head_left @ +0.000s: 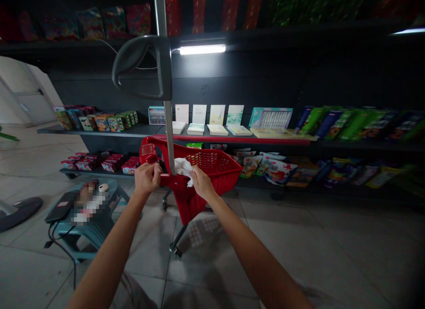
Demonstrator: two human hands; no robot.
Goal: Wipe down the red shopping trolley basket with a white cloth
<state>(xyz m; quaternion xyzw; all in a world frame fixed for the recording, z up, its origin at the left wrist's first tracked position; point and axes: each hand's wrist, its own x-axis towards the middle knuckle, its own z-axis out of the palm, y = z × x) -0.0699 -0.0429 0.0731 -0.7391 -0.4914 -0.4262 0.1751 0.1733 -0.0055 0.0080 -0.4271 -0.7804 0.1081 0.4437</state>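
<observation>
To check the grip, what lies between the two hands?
The head view shows a metal pole, white cloth and red basket between left hand and right hand.

Seemingly a dim shop, with dark display shelves point(99, 131) of packaged goods point(345, 125) and a red shopping basket point(215, 165).

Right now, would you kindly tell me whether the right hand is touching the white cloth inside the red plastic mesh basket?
Touching: the head view shows the right hand against the white cloth.
</observation>
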